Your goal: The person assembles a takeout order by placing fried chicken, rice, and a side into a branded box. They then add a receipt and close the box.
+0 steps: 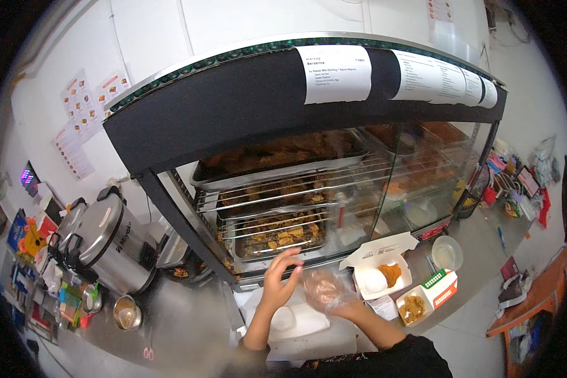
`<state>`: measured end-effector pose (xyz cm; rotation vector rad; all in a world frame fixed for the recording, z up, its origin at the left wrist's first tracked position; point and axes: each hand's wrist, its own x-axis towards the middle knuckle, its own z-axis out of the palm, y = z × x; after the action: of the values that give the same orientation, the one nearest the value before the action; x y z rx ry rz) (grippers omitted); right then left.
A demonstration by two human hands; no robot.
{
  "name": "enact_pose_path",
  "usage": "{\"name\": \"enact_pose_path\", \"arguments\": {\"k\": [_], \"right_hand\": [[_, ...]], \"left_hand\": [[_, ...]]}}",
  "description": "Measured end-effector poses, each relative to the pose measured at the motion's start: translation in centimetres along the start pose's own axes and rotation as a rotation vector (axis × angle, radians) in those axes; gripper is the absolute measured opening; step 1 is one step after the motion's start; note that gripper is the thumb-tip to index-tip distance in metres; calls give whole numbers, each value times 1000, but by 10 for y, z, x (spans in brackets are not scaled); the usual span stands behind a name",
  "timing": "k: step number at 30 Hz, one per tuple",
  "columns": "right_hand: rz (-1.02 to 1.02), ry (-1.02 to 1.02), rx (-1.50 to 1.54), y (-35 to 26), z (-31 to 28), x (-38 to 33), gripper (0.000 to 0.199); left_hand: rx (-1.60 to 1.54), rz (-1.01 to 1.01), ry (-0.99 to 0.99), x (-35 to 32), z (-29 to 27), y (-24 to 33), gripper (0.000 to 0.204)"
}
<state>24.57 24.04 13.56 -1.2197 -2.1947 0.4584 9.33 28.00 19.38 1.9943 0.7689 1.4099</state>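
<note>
1. Pale walls with pinned sheets surround a grey worktop (485,249), on which a black-framed warming cabinet (227,120) is set, with an upper tray (271,177) of browned food carried inside.
2. At the far left, a large steel cooker (125,249) is placed, with a small metal bowl (127,313) nearby.
3. Over the right hand (327,293) a clear plastic glove (316,285) is worn; its outline is blurred, so whether anything is held in that grip cannot be told.
4. By the bare left hand (278,285), raised just beside the glove, a loosely curled, half-open grip is shown, with nothing seen between the fingertips; contact with the glove cannot be made out.
5. Beneath both hands, a white carton (316,324) is partly hidden.
6. To the right of the glove, an open takeaway box (392,247) is filled with a white mound and a fried piece; just beyond it, a smaller printed box (437,287) is filled with another fried piece.
7. The step in hand is judged to be glove adjustment: the plastic is best drawn from the cuff, fingertips seated fully, and slack smoothed away, with bare fingers kept off the food-contact side and clear of the hot-looking racks.
</note>
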Motion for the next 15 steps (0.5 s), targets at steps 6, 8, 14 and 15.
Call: {"name": "enact_pose_path", "arguments": {"k": [6,8,14,15], "right_hand": [[140,685,-694,0,-62,125,46],[622,174,-542,11,-88,159,58],[792,-206,-529,92,-101,188,52],[817,-239,-576,89,-96,190,47]], "left_hand": [[48,-200,234,-78,-58,-19,6],[6,-280,310,-105,-74,-22,5],[-224,-484,486,-151,-85,-35,7],[-241,-513,517,-157,-86,-35,7]]}}
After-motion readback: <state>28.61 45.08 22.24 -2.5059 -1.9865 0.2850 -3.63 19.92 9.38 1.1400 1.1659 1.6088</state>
